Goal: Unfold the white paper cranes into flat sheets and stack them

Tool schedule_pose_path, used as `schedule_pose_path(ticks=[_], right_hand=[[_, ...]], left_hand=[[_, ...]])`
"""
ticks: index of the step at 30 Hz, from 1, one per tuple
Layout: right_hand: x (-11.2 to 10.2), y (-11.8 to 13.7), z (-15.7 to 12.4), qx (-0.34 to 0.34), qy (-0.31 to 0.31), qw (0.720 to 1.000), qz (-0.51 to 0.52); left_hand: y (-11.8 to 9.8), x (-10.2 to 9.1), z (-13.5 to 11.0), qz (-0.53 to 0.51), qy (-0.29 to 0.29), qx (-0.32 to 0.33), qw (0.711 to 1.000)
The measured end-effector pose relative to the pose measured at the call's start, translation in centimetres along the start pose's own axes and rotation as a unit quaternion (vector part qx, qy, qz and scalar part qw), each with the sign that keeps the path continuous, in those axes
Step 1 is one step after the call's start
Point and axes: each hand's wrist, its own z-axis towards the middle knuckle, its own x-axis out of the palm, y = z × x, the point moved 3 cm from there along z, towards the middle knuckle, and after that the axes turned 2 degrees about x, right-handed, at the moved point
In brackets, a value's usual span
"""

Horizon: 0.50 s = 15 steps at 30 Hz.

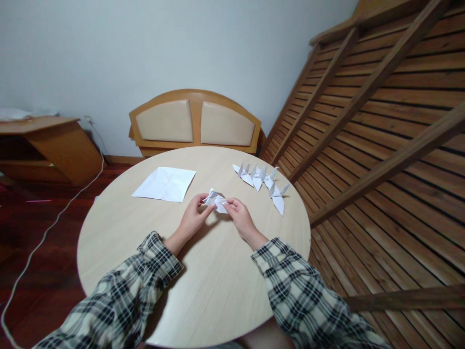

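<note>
A small folded piece of white paper (217, 199) is held between my two hands, just above the middle of the round table. My left hand (196, 213) pinches its left side, with the thumb along the lower edge. On the right side, the thumb and fingers of my right hand (240, 215) are closed on it. Several white paper cranes (257, 177) stand in a cluster to the right of my hands. One crane (278, 199) is nearer to me than the others. Beyond my left hand lies a flat, creased sheet of white paper (167, 184).
The round pale wooden table (214, 291) bears all the paper. A headboard with cream panels (165, 121) stands behind it. Wooden slats (381, 145) lean close along the right side. At left are a wooden desk (69, 150) and a white cable (54, 223) on the floor.
</note>
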Motion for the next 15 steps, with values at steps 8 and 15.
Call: schedule_pose_path(ticks=[8,15], right_hand=[[0.8,0.7,-0.7,-0.014,0.046,0.998,-0.035],[0.6,2.1,-1.3,-0.099,0.0,0.987,-0.13]], left_hand=[[-0.4,-0.8,0.3,-0.023,-0.023,-0.009,0.999],[-0.1,-0.1,0.0,-0.238,-0.01,-0.126,0.963]])
